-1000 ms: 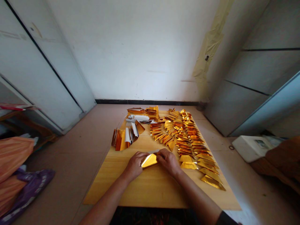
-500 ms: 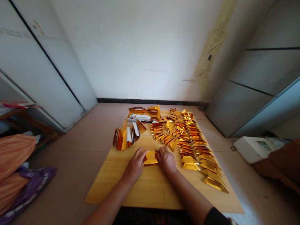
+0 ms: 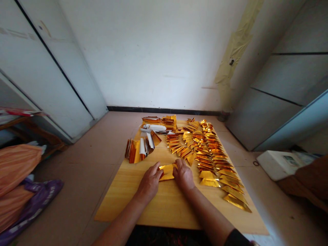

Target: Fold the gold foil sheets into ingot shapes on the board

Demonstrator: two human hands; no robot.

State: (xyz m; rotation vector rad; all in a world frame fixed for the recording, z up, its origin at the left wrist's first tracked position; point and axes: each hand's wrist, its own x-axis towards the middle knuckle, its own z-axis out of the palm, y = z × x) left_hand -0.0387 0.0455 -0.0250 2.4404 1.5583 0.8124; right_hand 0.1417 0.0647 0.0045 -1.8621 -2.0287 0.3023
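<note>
A folded piece of gold foil paper [image 3: 167, 172] lies between my two hands, low over the wooden board [image 3: 128, 201]. My left hand [image 3: 151, 179] pinches its left end with thumb and fingers. At the other end, my right hand [image 3: 183, 173] grips the paper with curled fingers. Right of my hands are rows of folded gold paper pieces [image 3: 209, 179], overlapping one another. Beyond my left hand stands a bundle of gold and white sheets [image 3: 139, 149], bent and upright.
At the board's far side sit more gold sheets [image 3: 169, 121] and a white plastic-like bundle [image 3: 155, 127]. A white box [image 3: 274, 164] stands on the floor at right. Orange and purple bags [image 3: 23, 198] lie at left. A wall [image 3: 153, 61] rises behind the board.
The held gold paper has tilted slightly, its right end now farther up. Both hands keep their grip. The whole view has shifted a little.
</note>
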